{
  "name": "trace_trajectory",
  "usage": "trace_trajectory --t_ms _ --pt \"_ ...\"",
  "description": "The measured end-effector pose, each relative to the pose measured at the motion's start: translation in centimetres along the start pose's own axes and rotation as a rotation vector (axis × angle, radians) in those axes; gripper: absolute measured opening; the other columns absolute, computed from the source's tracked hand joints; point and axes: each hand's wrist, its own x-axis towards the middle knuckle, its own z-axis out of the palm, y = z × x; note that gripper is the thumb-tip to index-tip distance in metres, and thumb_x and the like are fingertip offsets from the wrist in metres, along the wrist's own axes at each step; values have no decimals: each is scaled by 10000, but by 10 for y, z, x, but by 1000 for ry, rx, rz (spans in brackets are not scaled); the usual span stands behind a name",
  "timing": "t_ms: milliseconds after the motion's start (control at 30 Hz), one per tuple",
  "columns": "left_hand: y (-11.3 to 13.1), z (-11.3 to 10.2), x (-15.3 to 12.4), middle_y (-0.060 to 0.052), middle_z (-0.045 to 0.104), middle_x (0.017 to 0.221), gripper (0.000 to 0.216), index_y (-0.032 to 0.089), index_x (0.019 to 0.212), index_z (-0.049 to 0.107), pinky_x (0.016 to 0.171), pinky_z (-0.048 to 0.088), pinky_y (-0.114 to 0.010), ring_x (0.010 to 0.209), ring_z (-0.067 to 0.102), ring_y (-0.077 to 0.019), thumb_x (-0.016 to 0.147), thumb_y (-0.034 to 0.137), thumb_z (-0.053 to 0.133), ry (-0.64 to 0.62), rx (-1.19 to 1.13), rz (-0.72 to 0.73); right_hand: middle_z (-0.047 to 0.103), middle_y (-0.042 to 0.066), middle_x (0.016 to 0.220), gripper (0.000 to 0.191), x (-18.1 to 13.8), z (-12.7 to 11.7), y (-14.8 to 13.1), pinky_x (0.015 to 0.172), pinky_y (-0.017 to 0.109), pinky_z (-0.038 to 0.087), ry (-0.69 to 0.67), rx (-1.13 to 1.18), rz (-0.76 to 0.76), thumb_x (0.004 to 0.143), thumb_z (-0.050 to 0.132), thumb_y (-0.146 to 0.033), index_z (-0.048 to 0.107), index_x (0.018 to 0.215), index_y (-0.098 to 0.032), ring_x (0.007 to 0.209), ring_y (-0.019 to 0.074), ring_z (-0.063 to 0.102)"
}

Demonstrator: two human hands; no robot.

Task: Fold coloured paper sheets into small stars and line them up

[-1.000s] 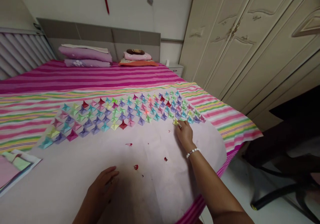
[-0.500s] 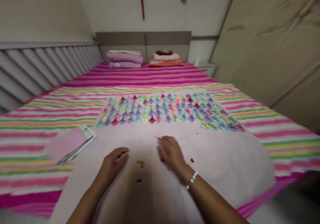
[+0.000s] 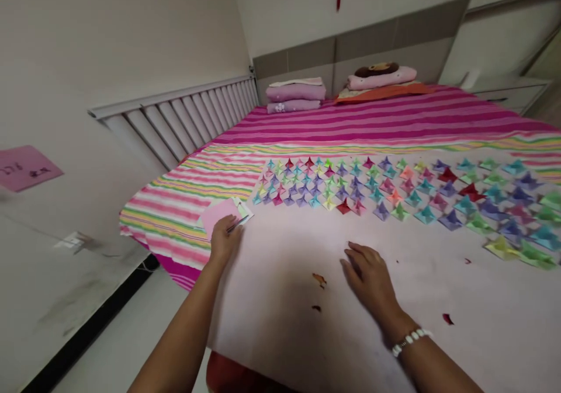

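Observation:
My left hand (image 3: 224,238) is at the near edge of a stack of coloured paper (image 3: 217,213), its bent fingers closed on the sheets. The top sheet is pink, with green and white ones below. My right hand (image 3: 368,273) rests over the large pale sheet (image 3: 280,253), fingers slightly apart and nothing seen in them. A brown scrap (image 3: 319,279) and a dark scrap (image 3: 316,308) lie between the hands. To the right lies a dark red scrap (image 3: 447,319). Beyond the hands are rows of folded paper pieces (image 3: 344,207) in many colours.
The pale sheet lies on a bed with a striped cover (image 3: 175,203). A white railing (image 3: 188,112) runs along the left. Folded purple bedding (image 3: 295,93) and a pink pillow (image 3: 382,77) are by the headboard. A pink note (image 3: 28,168) is on the wall.
The view has turned left. My left hand has moved from above the pale sheet to the paper stack. My right hand's fingers have spread, and the red sliver by their tips no longer shows.

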Motion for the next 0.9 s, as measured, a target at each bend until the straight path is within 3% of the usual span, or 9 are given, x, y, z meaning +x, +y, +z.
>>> trace_trajectory --t_ms 100,200,433,900 --pt "-10 -3 13 -177 525 1350 480 120 1136 613 1140 249 -474 1358 343 -335 714 331 705 -5 43 6 685 118 1057 229 0 1 1 822 479 498 0 -2 5 876 530 -343 679 964 -193 984 287 591" --pt "-16 -3 19 -197 466 1404 541 103 1172 593 1151 212 -485 1390 277 -360 712 358 720 -34 62 -17 688 111 1050 226 -1 2 2 822 478 495 0 4 16 871 532 -349 682 955 -203 970 284 594" --pt "-25 -3 25 -166 529 1363 545 125 1245 550 1078 356 -427 1260 486 -299 777 383 659 -109 23 -132 690 107 1041 220 0 1 1 819 459 495 -4 -1 12 872 533 -347 674 949 -196 967 275 589" --pt "-30 -9 29 -126 608 1285 508 127 1178 611 1005 428 -356 1186 552 -277 753 401 660 -136 -31 -212 693 98 1040 225 -1 3 2 826 463 478 -2 14 56 866 528 -364 680 932 -212 966 277 593"
